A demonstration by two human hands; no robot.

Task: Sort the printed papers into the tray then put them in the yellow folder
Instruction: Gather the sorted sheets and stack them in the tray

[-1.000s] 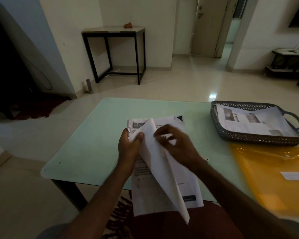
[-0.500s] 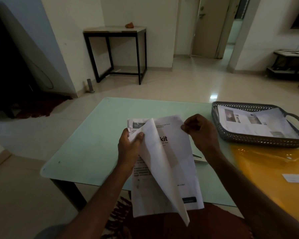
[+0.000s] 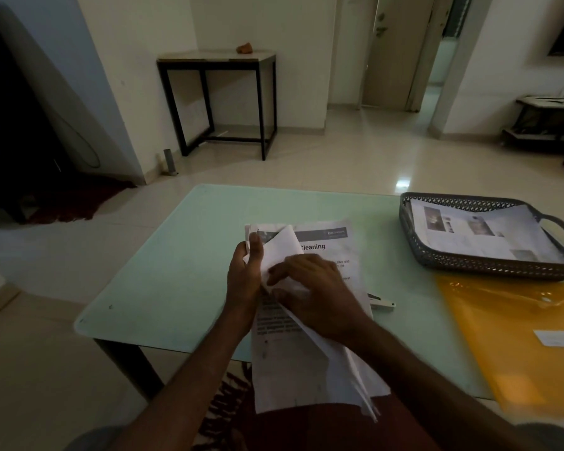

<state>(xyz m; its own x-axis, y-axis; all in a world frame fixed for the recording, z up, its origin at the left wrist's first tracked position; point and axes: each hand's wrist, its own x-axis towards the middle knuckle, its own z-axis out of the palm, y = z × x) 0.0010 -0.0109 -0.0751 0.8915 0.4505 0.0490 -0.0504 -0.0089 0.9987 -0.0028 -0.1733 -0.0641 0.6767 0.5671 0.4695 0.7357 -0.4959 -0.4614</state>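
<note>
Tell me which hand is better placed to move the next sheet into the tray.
Likely right hand: its fingers lie on the turned-back sheet, and the tray sits on that side. The left hand grips the paper stack.
</note>
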